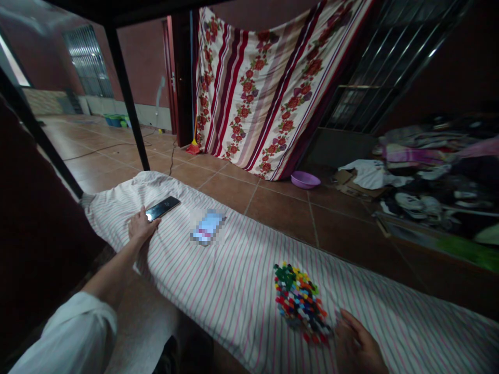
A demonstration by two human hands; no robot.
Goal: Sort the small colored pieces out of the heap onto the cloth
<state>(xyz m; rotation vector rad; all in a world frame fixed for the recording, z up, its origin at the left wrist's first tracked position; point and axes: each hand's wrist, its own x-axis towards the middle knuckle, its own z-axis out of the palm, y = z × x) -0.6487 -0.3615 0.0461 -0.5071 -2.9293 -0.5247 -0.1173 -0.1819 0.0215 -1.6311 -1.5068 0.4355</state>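
At the left end of the striped cloth [241,270], my left hand [142,226] grips the near end of a dark smartphone [166,206] between thumb and fingers. To its right lies a second phone [209,227], its lit screen pixelated. A heap of small multicoloured plastic bricks [299,301] is spread on the cloth in front of me. Just right of the heap is my right hand [357,342], low in the view, blurred, its fingers closed together. Something small and pale may be at its fingertips; I cannot make it out.
Dark metal posts [127,98] rise at the left. Beyond the cloth is a tiled floor [230,182] with a purple basin [305,179] and a red broom [194,147]. A flowered curtain [265,93] hangs behind. Piled clothes and shoes [413,202] lie at the right.
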